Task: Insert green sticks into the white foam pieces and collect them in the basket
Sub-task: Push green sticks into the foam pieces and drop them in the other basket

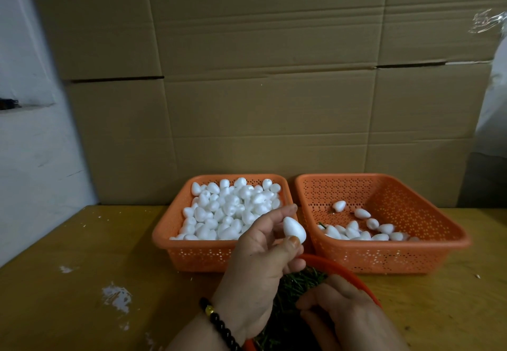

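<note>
Head camera view: on a wooden table, the left orange basket brims with white foam pieces; the right orange basket holds a few. The left hand pinches one foam piece. The right hand, fingers curled, reaches into a red bowl of green sticks; its grip is hidden.

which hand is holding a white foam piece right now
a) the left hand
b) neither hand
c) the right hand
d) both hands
a: the left hand, the one with the bead bracelet, pinches the white foam piece between thumb and fingers, while the right hand reaches down into the green sticks in the round red bowl.
</note>
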`<control>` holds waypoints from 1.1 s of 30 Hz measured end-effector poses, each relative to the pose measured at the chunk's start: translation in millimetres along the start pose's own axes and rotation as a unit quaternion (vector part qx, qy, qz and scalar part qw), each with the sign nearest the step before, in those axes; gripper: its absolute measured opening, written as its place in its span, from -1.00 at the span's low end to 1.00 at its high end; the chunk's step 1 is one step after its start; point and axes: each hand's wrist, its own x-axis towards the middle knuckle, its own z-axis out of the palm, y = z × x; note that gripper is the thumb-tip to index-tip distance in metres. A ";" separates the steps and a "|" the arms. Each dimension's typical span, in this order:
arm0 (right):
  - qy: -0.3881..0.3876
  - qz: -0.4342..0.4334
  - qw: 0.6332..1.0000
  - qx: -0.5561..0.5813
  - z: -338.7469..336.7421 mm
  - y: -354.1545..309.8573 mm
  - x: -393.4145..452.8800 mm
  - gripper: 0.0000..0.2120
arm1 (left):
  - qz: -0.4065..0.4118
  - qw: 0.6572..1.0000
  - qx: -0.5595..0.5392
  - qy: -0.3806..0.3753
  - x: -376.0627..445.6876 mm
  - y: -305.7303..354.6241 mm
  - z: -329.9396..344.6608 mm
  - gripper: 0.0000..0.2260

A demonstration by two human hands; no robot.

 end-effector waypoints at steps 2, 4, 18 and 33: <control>0.015 -0.002 1.000 0.002 0.8 1.0 0.4 -0.62 | -0.028 0.999 -0.040 -0.009 0.1 0.7 0.0 -0.69; 0.033 -0.006 0.999 0.003 1.9 2.4 0.3 -0.64 | -0.052 0.996 -0.073 -0.013 0.9 1.2 -0.4 -0.72; 0.160 -0.002 0.981 0.108 -6.6 -4.8 2.9 -0.90 | -0.202 0.958 -0.204 -0.027 5.2 3.1 -4.4 -0.63; 0.284 0.109 0.938 0.168 -12.2 1.4 6.5 -0.85 | -0.254 0.924 -0.278 -0.073 -1.5 0.5 4.8 -0.81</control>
